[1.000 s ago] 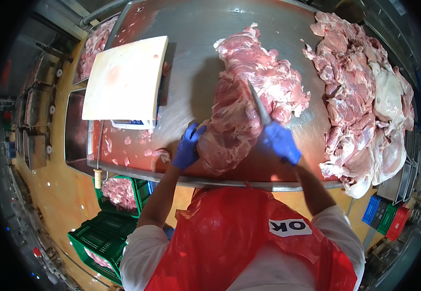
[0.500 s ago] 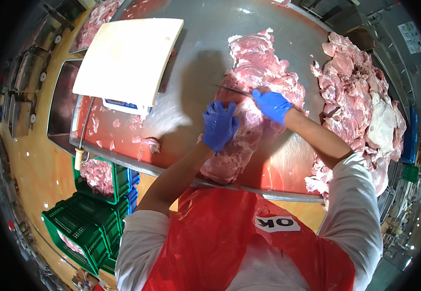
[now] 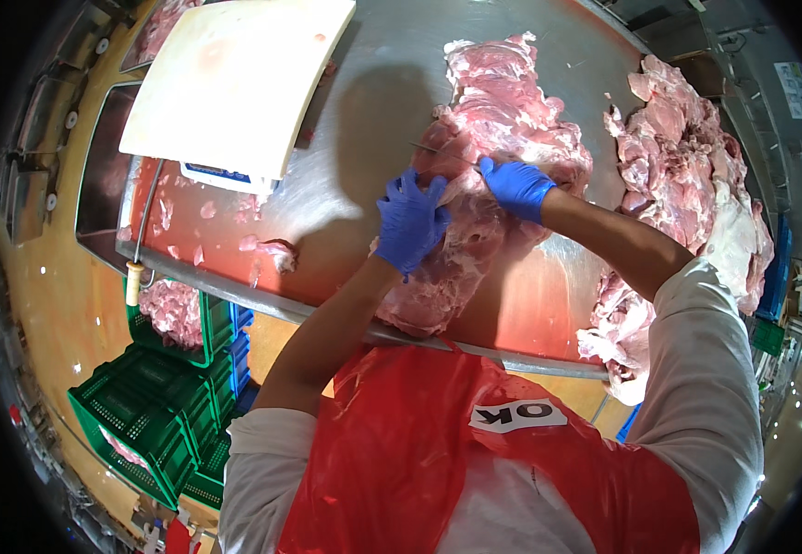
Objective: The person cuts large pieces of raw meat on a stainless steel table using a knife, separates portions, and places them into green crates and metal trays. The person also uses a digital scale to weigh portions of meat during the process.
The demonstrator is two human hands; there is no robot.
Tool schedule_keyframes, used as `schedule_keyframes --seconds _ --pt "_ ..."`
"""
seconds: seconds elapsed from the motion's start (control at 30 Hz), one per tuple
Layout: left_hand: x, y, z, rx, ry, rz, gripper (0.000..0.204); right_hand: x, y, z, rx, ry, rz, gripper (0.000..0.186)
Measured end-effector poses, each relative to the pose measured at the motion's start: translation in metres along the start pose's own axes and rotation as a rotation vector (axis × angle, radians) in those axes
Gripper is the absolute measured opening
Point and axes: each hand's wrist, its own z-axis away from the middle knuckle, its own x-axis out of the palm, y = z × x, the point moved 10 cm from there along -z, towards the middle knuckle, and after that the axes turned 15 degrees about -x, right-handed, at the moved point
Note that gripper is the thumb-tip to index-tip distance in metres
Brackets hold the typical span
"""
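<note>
A long slab of raw pink meat (image 3: pixel 470 254) lies on the steel table (image 3: pixel 401 42) in front of me, its near end close to the table edge. My right hand (image 3: pixel 517 191), in a blue glove, is closed round a knife, its handle hidden in my fist. The thin knife blade (image 3: pixel 443 154) points left across the meat, with its tip near the slab's left side. Also gloved in blue, my left hand (image 3: pixel 410 222) bends its fingers onto the left side of the meat, just nearer to me than the blade, and holds it.
More raw meat (image 3: pixel 673 171) is heaped along the table's right side. At the left stands a large white board (image 3: pixel 235 78), with scraps (image 3: pixel 272 249) near it. A wooden-handled metal rod (image 3: pixel 133 282) hangs over the edge above green crates (image 3: pixel 133 397).
The view has shifted slightly. Both hands stay at nearly the same places on the meat, and the knife remains in my right hand, its blade looking narrower now.
</note>
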Motion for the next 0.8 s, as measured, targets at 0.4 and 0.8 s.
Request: schedule_keyframes --seconds 0.4,0.8 --pt "0.002 -0.011 -0.005 -0.005 -0.029 0.035 0.045 0.037 0.034 0.029 0.150 -0.047 -0.296 0.025" --pt "0.006 -0.029 -0.020 0.001 -0.060 0.093 0.045 0.020 -0.007 0.033 0.200 -0.184 -0.233 0.022"
